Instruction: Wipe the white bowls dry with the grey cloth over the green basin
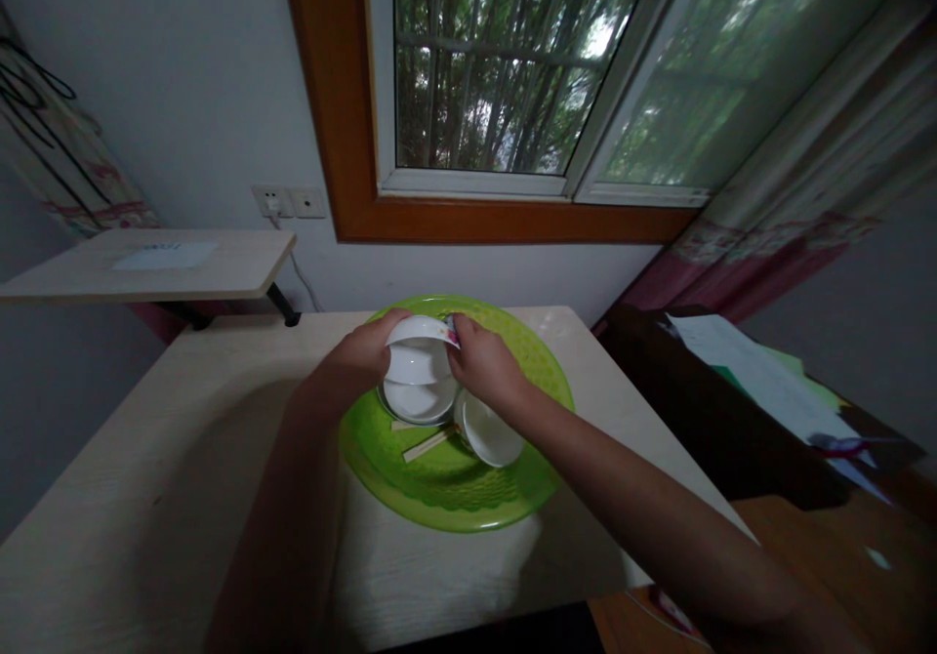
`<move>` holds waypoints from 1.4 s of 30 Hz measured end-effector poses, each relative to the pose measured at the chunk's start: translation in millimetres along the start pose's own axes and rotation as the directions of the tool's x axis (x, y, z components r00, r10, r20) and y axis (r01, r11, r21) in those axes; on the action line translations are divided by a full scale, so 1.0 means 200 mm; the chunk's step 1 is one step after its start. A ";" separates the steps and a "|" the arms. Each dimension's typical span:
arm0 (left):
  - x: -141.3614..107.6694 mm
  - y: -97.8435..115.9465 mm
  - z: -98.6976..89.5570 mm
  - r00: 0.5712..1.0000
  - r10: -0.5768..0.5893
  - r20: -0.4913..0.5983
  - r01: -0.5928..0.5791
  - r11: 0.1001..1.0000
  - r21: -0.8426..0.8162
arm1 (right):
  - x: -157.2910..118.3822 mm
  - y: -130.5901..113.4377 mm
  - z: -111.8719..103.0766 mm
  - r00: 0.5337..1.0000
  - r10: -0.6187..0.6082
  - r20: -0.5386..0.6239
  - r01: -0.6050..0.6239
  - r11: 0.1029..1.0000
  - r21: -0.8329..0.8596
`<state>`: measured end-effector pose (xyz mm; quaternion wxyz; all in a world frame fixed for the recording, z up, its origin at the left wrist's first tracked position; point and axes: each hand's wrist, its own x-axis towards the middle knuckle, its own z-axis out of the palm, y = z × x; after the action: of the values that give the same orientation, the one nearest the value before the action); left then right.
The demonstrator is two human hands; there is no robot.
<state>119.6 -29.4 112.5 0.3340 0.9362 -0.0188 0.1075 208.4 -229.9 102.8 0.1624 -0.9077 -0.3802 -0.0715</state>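
Note:
A white bowl with a small pink floral mark near its rim is tilted between both of my hands. My left hand is closed on the bowl's left side. On the opposite side, my right hand grips the rim with the thumb at the top. Directly under it sits another white bowl, partly covered by the held one. A third white bowl leans on its side below my right wrist. Pale chopsticks lie beside these bowls, partly hidden. All of them are in a round green plastic basket.
The basket stands on a pale wooden table. A raised shelf with a paper label is at the left back. Beyond the table's right edge, papers and scissors lie on a dark surface. A window is behind.

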 end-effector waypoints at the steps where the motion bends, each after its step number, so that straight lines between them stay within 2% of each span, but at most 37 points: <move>1: 0.00 0.00 0.00 1.000 -0.001 0.006 0.001 1.000 0.012 | -0.01 -0.01 0.00 1.000 -0.007 0.016 0.008 0.999 -0.031; 4: -0.01 0.00 0.00 1.000 -0.021 0.008 0.021 0.998 0.054 | -0.02 -0.03 -0.01 0.999 -0.018 0.046 0.022 0.996 -0.085; 6: -0.01 0.01 -0.01 1.000 -0.014 0.004 0.014 0.998 0.069 | -0.02 -0.03 -0.02 0.999 -0.024 0.027 0.025 0.998 -0.058; 9: 0.00 0.02 -0.01 0.999 0.023 -0.033 -0.020 0.996 0.093 | 0.00 0.00 -0.01 0.999 -0.009 -0.037 0.011 0.998 0.068; 13: 0.02 0.06 -0.01 0.988 -0.004 -0.157 0.027 0.989 0.145 | 0.04 0.07 0.03 0.985 0.163 -0.050 -0.137 0.934 0.330; 15: 0.02 0.08 0.00 0.982 -0.042 -0.187 0.067 0.989 0.133 | 0.05 0.08 0.06 0.961 0.277 0.008 -0.238 0.810 0.536; 18: 0.01 0.10 0.02 0.975 -0.158 -0.156 0.176 0.978 0.109 | 0.06 0.08 0.11 0.918 0.354 0.180 -0.335 0.448 0.829; 20: 0.02 0.11 0.03 0.960 -0.245 -0.134 0.258 0.962 0.088 | 0.06 0.06 0.14 0.906 0.331 0.265 -0.351 0.234 0.907; 21: 0.02 0.12 0.04 0.952 -0.276 -0.130 0.287 0.955 0.075 | 0.05 0.05 0.15 0.903 0.323 0.282 -0.351 0.179 0.919; 22: 0.02 0.12 0.04 0.947 -0.295 -0.131 0.305 0.950 0.064 | 0.05 0.05 0.16 0.903 0.324 0.283 -0.348 0.165 0.923; 23: 0.02 0.12 0.04 0.943 -0.305 -0.134 0.315 0.947 0.060 | 0.05 0.05 0.16 0.905 0.332 0.266 -0.341 0.192 0.920; 24: 0.02 0.13 0.04 0.940 -0.312 -0.139 0.322 0.944 0.063 | 0.06 0.05 0.16 0.911 0.341 0.233 -0.329 0.255 0.909; 26: 0.02 0.15 0.02 0.937 -0.322 -0.131 0.336 0.937 0.094 | 0.06 0.06 0.15 0.929 0.344 0.134 -0.291 0.458 0.840; 29: -0.01 0.19 -0.01 0.942 -0.322 -0.099 0.335 0.926 0.173 | 0.06 0.06 0.09 0.954 0.299 0.014 -0.248 0.766 0.593; 32: -0.04 0.19 -0.03 0.955 -0.288 -0.072 0.297 0.932 0.206 | 0.04 0.04 0.03 0.979 0.201 -0.031 -0.183 0.935 0.303; 34: -0.05 0.17 -0.03 0.973 -0.228 -0.035 0.230 0.955 0.189 | 0.02 0.02 -0.01 0.992 0.121 -0.016 -0.118 0.983 0.141; 37: -0.06 0.13 -0.02 0.993 -0.114 0.024 0.108 0.977 0.185 | 0.00 -0.01 -0.03 0.997 0.056 0.053 -0.055 0.998 -0.020; 39: -0.06 0.10 0.00 0.995 -0.083 0.049 0.071 0.974 0.213 | 0.00 -0.03 -0.03 0.995 0.044 0.086 -0.037 0.996 -0.078; 42: -0.06 0.09 0.01 0.995 -0.091 0.043 0.076 0.959 0.274 | 0.00 -0.03 -0.03 0.996 0.036 0.086 -0.027 0.995 -0.101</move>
<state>107.3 -45.9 119.3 0.2058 0.9758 0.0264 0.0692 204.7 -228.1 110.9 0.1013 -0.9228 -0.3686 -0.0480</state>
